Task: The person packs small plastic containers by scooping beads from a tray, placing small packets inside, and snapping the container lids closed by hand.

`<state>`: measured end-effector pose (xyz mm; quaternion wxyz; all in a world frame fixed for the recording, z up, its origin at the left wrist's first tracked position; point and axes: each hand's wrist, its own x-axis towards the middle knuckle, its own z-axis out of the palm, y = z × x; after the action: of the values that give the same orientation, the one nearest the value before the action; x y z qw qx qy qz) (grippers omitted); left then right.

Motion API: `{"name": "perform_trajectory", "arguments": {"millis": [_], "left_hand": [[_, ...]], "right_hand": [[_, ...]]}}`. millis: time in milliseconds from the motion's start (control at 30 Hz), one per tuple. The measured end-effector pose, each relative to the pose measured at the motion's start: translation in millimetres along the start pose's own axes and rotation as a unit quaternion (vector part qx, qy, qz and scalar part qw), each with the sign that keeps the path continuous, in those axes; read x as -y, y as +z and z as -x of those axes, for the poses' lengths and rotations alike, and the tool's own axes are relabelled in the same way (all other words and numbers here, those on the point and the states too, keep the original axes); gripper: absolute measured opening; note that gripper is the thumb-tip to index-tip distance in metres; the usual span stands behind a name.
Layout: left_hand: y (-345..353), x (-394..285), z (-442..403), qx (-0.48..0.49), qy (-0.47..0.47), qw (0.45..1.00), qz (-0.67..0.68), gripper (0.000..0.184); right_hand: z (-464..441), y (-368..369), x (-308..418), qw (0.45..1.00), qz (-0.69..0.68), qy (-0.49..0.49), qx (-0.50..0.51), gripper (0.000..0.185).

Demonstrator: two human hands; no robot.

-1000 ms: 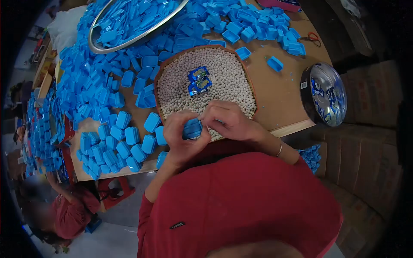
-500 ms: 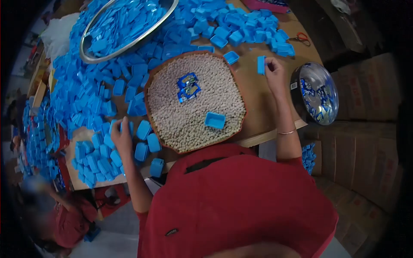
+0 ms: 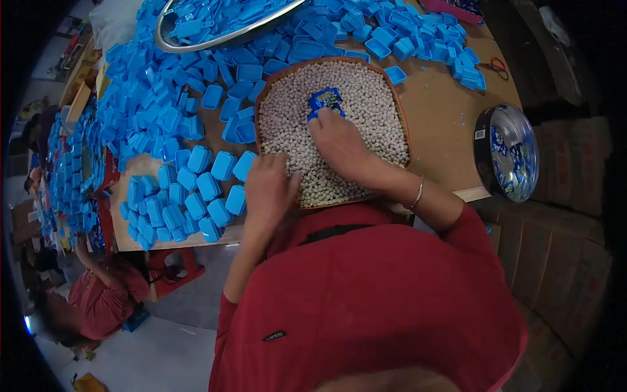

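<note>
A wide tray [image 3: 406, 130] full of small pale round beads stands in front of me. My right hand [image 3: 341, 145] reaches across it, fingers bent together at the lower edge of a shiny blue packet [image 3: 326, 98] on the beads. The fingertips are partly hidden, but they appear to pinch the packet. At the tray's near left rim is my left hand [image 3: 266, 193], slightly blurred, thumb apart from its fingers and nothing visible between them. Several closed blue plastic boxes [image 3: 209, 187] lie left of that hand.
Loose blue box parts [image 3: 157, 98] are heaped at left and back, under a metal-rimmed basin [image 3: 171, 47]. At right are a round tin [image 3: 483, 153] of blue packets and orange-handled scissors [image 3: 499, 67]. A person in red [image 3: 108, 294] sits at lower left.
My right hand has swung from the right of the tray onto the packets, without its blue box. The left hand has left the boxes for the tray rim. The blue box on the beads no longer shows.
</note>
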<state>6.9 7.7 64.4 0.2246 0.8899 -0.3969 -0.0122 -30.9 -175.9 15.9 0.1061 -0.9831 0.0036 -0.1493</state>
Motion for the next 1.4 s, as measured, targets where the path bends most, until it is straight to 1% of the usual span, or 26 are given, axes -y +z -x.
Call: {"name": "perform_trajectory", "arguments": {"millis": [33,133,167,267,300,400,433,533,567,633,667,733,767,800,833,867,900,933,1000,1067,1100,1133,1167,1267,1300,1400], "left_hand": [[11,-5,-2,0.035,0.013,0.999,-0.008,0.031],[41,-9,-14,0.035,-0.071,0.994,0.076,0.037],[44,-8,-19,0.021,-0.059,0.991,0.118,0.044],[32,-11,-22,-0.027,-0.049,0.985,0.165,0.05],[27,-9,-21,-0.06,-0.03,0.99,0.124,0.051],[13,-1,-14,-0.049,-0.032,0.986,0.153,0.049],[13,0,-12,-0.017,-0.088,0.967,0.238,0.047],[10,1,-11,0.047,-0.158,0.917,0.362,0.044],[11,2,-10,0.056,-0.159,0.909,0.381,0.044],[13,4,-8,0.069,-0.161,0.89,0.42,0.043],[12,2,-8,0.075,-0.182,0.856,0.477,0.044],[8,-9,-12,0.086,-0.223,0.776,0.583,0.046],[12,-12,-13,0.097,-0.226,0.747,0.618,0.046],[16,-14,-14,0.108,-0.228,0.716,0.651,0.047],[19,-14,-14,0.118,-0.228,0.684,0.683,0.048],[19,-14,-15,0.115,-0.23,0.728,0.636,0.046],[20,-11,-14,0.112,-0.236,0.718,0.645,0.044],[21,-6,-13,0.108,-0.243,0.708,0.654,0.042],[19,1,-10,0.107,-0.255,0.69,0.669,0.037],[14,6,-7,0.112,-0.265,0.675,0.68,0.032],[11,3,-6,0.103,-0.258,0.699,0.659,0.031],[8,-2,-6,0.096,-0.25,0.722,0.638,0.029],[7,-5,-6,0.09,-0.24,0.744,0.617,0.027],[20,0,-13,0.074,-0.165,0.875,0.449,0.023],[24,-1,-14,0.058,-0.178,0.876,0.444,0.021],[20,-7,-15,0.047,-0.151,0.912,0.379,0.021]], "right_hand": [[3,6,8,0.998,0.036,-0.034,-0.031,0.018],[9,5,15,0.997,-0.055,-0.027,0.037,0.023],[9,0,10,0.984,-0.146,0.016,0.098,0.026],[10,-9,-13,0.957,-0.271,0.071,0.079,0.026],[12,-15,-20,0.952,-0.293,0.071,0.046,0.027],[19,-22,-33,0.855,-0.507,0.09,0.063,0.028],[20,-27,-32,0.777,-0.596,0.16,0.125,0.035],[23,-32,-24,0.864,-0.497,0.07,0.04,0.034],[23,-29,-23,0.862,-0.504,0.053,0.027,0.033],[20,-39,-21,0.835,-0.542,0.081,0.053,0.033],[19,-43,-20,0.82,-0.561,0.095,0.067,0.033],[18,-38,-17,0.855,-0.515,0.027,0.063,0.035],[18,-35,-13,0.869,-0.492,-0.007,0.061,0.035],[19,-34,-7,0.887,-0.456,-0.013,0.072,0.038],[20,-31,-5,0.878,-0.473,-0.012,0.066,0.038],[21,-28,-3,0.869,-0.49,-0.01,0.06,0.039],[22,-26,-3,0.86,-0.507,-0.008,0.054,0.04],[23,-27,-7,0.842,-0.537,0.017,0.047,0.033],[26,-39,-18,0.835,-0.537,0.112,0.047,0.03],[31,-37,-34,0.836,-0.528,0.15,0.005,0.023],[33,-38,-39,0.832,-0.529,0.168,-0.005,0.021],[35,-39,-40,0.808,-0.561,0.18,-0.017,0.017],[35,-40,-41,0.81,-0.557,0.184,-0.013,0.016],[40,-44,-42,0.82,-0.54,0.19,-0.005,0.015],[39,-45,-39,0.826,-0.532,0.186,-0.006,0.014],[38,-45,-36,0.839,-0.515,0.174,-0.018,0.013]]}}
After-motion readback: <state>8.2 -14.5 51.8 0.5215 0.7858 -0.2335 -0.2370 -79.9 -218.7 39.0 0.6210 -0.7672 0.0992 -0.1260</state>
